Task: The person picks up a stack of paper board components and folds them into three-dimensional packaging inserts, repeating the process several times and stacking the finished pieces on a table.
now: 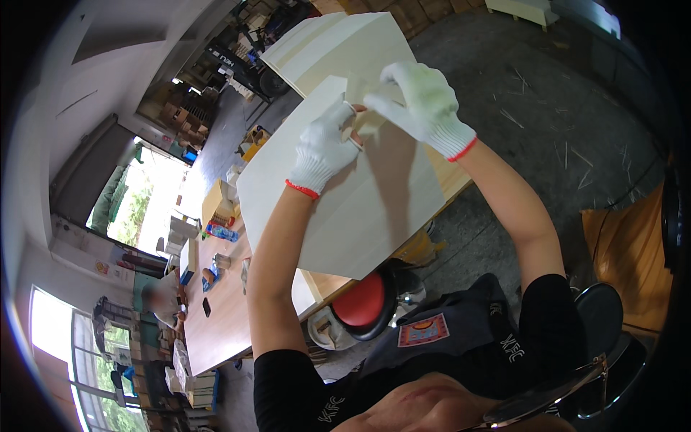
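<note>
Both my hands wear white knit gloves with red cuffs and are raised over large pale flat sheets on a table. My left hand has bare fingertips poking out of its glove, and its fingers are bent inward. Close beside it on the right, my right hand is curled, one gloved finger or thumb pointing toward the left fingertips. A faint pale strip shows between the hands; whatever the fingers hold is too small or blurred to name. The right hand's shadow falls across the sheets.
Beyond lies a stack of pale boards, with a forklift behind. On the wooden table at left are a phone, a bottle and a metal cup. A person sits there. A red-topped stool stands near me.
</note>
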`<action>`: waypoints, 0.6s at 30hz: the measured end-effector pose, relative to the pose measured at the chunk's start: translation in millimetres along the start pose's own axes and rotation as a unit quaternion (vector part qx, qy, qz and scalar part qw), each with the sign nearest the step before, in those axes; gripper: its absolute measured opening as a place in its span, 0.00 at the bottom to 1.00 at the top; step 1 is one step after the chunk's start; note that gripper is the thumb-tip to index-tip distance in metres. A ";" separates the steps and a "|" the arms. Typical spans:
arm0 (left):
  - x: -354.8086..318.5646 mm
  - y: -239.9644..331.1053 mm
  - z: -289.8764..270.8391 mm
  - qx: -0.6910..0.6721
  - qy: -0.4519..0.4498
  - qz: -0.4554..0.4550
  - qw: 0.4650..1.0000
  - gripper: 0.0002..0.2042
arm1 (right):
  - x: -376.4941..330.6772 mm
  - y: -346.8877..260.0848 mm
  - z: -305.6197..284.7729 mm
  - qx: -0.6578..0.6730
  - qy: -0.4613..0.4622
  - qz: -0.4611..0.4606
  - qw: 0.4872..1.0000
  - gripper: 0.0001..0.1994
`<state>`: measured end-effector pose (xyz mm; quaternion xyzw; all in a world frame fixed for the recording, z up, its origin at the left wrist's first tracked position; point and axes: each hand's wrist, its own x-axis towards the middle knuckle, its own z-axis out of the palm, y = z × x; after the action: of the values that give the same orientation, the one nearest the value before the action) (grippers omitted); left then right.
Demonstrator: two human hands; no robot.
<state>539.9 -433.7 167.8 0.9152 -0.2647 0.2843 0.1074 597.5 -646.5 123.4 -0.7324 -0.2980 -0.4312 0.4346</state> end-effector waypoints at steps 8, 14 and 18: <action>-2.3 31.1 -14.5 0.190 -0.099 -0.167 0.962 0.40 | -37.6 -15.5 20.8 -0.005 -0.196 -0.129 0.972 0.34; -12.8 24.1 -19.9 0.292 -0.184 -0.184 0.920 0.17 | -38.7 -18.8 27.3 -0.010 -0.207 -0.122 0.971 0.34; 14.9 -9.5 -58.6 0.197 -0.092 -0.221 0.951 0.16 | -43.6 -10.4 20.8 -0.050 -0.206 -0.168 0.963 0.30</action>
<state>528.4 -411.8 223.8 0.9759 -0.0033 0.2145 -0.0397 577.2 -626.0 83.3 -0.7659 -0.4778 -0.3519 0.2475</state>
